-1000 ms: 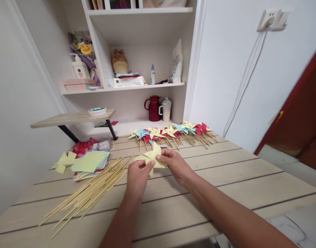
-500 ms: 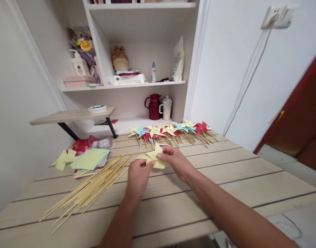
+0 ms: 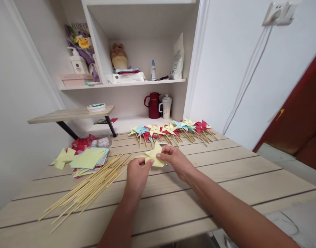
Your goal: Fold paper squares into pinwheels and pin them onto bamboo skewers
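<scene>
A pale yellow paper pinwheel (image 3: 154, 155) is held just above the table between both hands. My left hand (image 3: 137, 171) pinches its near left side, thumb on top. My right hand (image 3: 176, 161) grips it from the right, its thumb pressed close to the middle of the folded paper. Both hands are closed on the paper, and the fingers beneath it are partly hidden. To the left of my left hand lies a loose bundle of thin wooden sticks (image 3: 88, 187). Beyond the hands is a row of pinwheels on sticks (image 3: 170, 129) in yellow, blue and red.
Coloured paper squares (image 3: 87, 158) are stacked at the left, beside a yellow paper pinwheel piece (image 3: 63, 157) and red paper pieces (image 3: 82, 144). A small raised wooden stand (image 3: 70, 114) is behind them. A red jug (image 3: 154, 106) and a cup (image 3: 166, 107) stand at the back.
The hands keep the same hold on the yellow pinwheel, with hardly any movement. The camera view has shifted slightly.
</scene>
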`<state>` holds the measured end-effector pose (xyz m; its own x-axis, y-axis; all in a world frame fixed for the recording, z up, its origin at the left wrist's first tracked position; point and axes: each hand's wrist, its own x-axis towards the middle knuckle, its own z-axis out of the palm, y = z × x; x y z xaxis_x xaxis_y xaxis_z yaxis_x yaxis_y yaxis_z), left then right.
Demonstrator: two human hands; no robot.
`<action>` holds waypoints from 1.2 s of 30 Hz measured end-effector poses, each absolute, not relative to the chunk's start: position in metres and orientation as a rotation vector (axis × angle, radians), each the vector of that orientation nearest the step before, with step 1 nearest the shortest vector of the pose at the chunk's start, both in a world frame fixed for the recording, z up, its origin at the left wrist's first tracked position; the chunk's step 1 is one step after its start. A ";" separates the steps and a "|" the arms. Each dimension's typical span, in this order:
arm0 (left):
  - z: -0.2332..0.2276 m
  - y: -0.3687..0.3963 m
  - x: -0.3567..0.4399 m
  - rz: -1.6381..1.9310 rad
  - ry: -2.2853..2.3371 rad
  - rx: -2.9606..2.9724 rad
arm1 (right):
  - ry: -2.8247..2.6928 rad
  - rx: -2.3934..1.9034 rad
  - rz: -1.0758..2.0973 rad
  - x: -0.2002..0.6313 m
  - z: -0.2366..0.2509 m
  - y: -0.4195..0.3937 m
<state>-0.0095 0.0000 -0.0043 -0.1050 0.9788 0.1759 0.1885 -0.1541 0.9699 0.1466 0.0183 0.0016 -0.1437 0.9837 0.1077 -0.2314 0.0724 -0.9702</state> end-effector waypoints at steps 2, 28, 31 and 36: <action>-0.006 0.000 -0.011 1.357 1.318 1.348 | -1.227 -0.891 1.223 0.150 0.003 0.019; -0.001 -0.004 -0.010 1.315 1.288 1.356 | -1.749 -0.910 0.650 0.156 0.008 0.019; 0.000 -0.004 -0.010 1.316 1.306 1.374 | -1.768 -0.901 0.662 0.156 0.007 0.020; -0.002 -0.002 -0.011 1.311 1.326 1.405 | -1.765 -0.938 0.748 0.154 0.007 0.019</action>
